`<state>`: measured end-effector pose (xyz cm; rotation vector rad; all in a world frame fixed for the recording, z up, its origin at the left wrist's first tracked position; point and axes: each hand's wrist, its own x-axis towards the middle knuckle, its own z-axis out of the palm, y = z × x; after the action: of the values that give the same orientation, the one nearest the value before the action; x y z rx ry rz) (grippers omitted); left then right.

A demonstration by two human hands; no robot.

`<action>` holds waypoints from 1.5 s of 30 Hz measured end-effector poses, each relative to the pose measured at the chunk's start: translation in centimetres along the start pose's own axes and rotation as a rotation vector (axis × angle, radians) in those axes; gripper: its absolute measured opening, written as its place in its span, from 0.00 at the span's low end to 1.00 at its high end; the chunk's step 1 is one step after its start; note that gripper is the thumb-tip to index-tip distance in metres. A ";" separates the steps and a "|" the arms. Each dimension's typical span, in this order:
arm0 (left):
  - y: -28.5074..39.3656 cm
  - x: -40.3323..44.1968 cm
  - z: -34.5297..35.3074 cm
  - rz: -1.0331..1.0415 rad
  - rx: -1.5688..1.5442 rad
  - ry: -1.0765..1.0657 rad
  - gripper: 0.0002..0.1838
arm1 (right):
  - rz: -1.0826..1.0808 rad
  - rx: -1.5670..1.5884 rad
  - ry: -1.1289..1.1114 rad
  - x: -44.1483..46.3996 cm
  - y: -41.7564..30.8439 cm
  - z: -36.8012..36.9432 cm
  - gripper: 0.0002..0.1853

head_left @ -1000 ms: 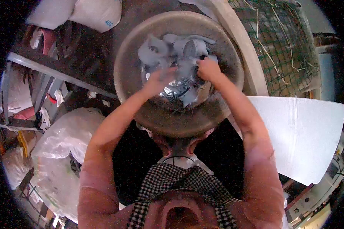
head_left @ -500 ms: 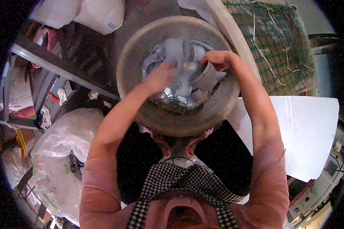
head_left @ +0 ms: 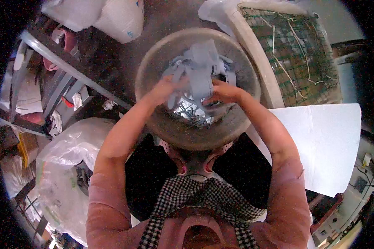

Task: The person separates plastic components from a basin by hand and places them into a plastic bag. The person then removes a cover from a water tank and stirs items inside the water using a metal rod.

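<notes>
A large round brown tub [head_left: 153, 128] stands in front of me, with several light grey curved plastic parts [head_left: 201, 85] piled in it. At the left side of the pile is my left hand [head_left: 167, 88], its fingers smeared by motion against the grey parts. My right hand [head_left: 225, 92] is curled at the right side of the pile, with its fingers around the edge of a grey part. Thin dark scraps [head_left: 199, 120] and something shiny lie low in the tub, below the parts.
Left of the tub are a metal frame [head_left: 77, 74] and a clear plastic bag [head_left: 62, 166]. White sacks [head_left: 120, 20] lie at the upper left. On the right are a white board [head_left: 328, 145] and a crate with green netting [head_left: 293, 54].
My right hand has moved down and left, closer to my left hand. The grey parts have shifted, and one now stands higher between the hands. The whole view has shifted slightly.
</notes>
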<state>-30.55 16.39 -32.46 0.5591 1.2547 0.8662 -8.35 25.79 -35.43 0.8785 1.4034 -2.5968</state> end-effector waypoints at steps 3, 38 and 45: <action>0.3 -0.1 0.2 0.069 -0.007 0.005 0.12 | -0.164 0.016 0.105 -0.7 -2.1 2.1 0.25; 2.2 -12.5 12.4 0.449 -0.306 0.047 0.14 | -0.689 1.170 0.523 -7.1 -8.8 7.9 0.17; 5.8 -15.0 6.4 0.542 -0.794 0.059 0.13 | -0.601 0.574 0.713 -9.6 -8.0 7.9 0.13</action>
<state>-26.94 8.11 -17.75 0.2186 0.7069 1.7315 -6.41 22.27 -21.27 1.8527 1.1408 -3.4373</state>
